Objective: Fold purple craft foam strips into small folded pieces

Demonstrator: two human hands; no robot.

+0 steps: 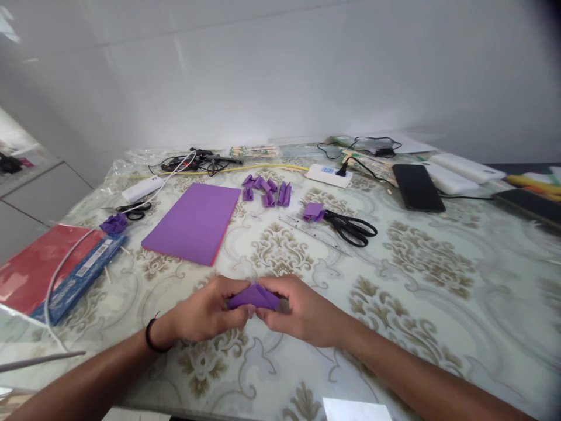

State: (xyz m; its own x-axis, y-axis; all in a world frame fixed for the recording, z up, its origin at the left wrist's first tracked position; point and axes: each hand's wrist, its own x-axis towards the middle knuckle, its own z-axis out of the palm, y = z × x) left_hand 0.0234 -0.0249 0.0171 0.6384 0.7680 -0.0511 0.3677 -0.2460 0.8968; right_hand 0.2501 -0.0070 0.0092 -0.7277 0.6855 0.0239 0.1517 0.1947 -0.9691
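Between both hands, near the front middle of the table, is a small folded piece of purple paper [255, 297]. My left hand [214, 309] pinches its left end, and my right hand [295, 310] grips the right end, thumbs and fingertips nearly meeting. Beyond them, several folded purple pieces [267, 190] lie in a loose group. A stack of purple sheets [195, 222] with a red edge rests to the left. Black-handled scissors [350, 228] touch another folded purple piece [313, 211] at the right, beside a clear ruler [313, 234].
A patterned cover lies on the table [280, 248]. Farther back are a white power strip [328, 174], a black phone [418, 187] and tangled black cables [199, 162]. At left, a red packet [39, 263], a white cable and small scissors [135, 211] lie near crumpled purple paper [113, 223].
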